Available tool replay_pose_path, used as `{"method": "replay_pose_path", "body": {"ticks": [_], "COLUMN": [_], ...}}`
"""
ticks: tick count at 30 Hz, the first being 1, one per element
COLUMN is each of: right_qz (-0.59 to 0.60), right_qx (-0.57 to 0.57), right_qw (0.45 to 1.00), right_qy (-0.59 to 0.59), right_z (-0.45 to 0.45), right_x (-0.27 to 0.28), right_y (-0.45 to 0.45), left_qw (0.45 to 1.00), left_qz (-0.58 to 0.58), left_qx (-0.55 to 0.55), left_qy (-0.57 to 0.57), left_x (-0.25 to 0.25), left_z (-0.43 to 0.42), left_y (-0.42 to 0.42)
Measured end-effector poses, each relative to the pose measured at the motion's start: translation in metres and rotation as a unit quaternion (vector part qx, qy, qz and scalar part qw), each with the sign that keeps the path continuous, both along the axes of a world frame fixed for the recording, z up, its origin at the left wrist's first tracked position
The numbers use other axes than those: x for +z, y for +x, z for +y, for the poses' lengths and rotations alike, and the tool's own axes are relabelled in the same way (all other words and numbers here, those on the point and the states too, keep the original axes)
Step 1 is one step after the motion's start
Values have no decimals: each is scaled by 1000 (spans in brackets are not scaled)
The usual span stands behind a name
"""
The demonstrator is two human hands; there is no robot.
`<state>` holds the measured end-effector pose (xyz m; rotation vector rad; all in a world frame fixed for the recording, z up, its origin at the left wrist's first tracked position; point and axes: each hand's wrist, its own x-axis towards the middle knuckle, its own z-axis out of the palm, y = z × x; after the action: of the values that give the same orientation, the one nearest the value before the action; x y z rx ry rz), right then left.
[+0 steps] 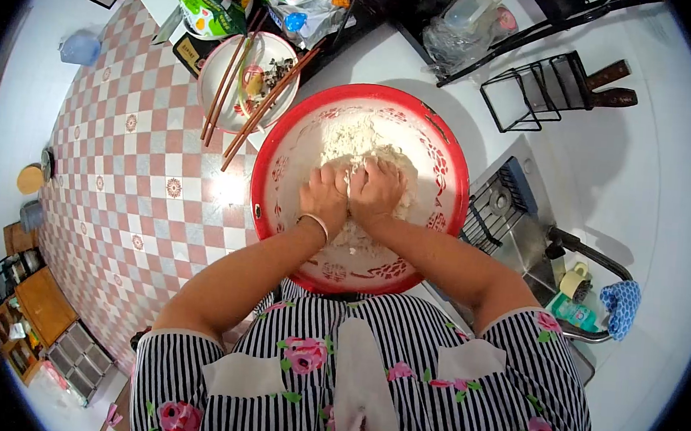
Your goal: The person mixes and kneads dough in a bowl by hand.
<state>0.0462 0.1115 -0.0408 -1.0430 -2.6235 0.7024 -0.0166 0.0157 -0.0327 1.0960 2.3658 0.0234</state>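
Note:
A large red-rimmed basin (456, 211) with red patterns inside holds a heap of pale flour or crumbly dough (349, 136). Both hands are down in the middle of it, side by side and touching. My left hand (325, 196), with a band at the wrist, has its fingers bent and pressed into the dough. Close on its right, my right hand (377, 189) is also curled onto the dough, its fingers partly sunk in. Loose crumbs lie below the hands on the basin floor.
Left of the basin, a white plate (273, 49) holds chopped food and bears chopsticks (260, 117). Packages (214, 6) lie behind it. A black wire rack (530, 92) with knives stands at the back right. At the right are a sink (538, 265) and a green bottle (575, 313).

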Motion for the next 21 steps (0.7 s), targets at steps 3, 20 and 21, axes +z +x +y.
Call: {"method": "replay_pose_path", "body": {"ticks": [3, 20, 21], "right_qz": [47, -198, -162], "right_qx": [-23, 94, 76], "right_qw": [998, 974, 983], "right_qy": [33, -65, -28], "right_z": [8, -9, -18], "right_x": [-7, 51, 43], "right_y": [-16, 53, 62], "left_qw": [997, 993, 993], "left_qz": [63, -68, -43], "left_qx": [-35, -52, -78], "left_qy": [12, 80, 77], "left_x": [-1, 71, 50], "left_z": [9, -45, -49], "left_y": [-16, 28, 33]}}
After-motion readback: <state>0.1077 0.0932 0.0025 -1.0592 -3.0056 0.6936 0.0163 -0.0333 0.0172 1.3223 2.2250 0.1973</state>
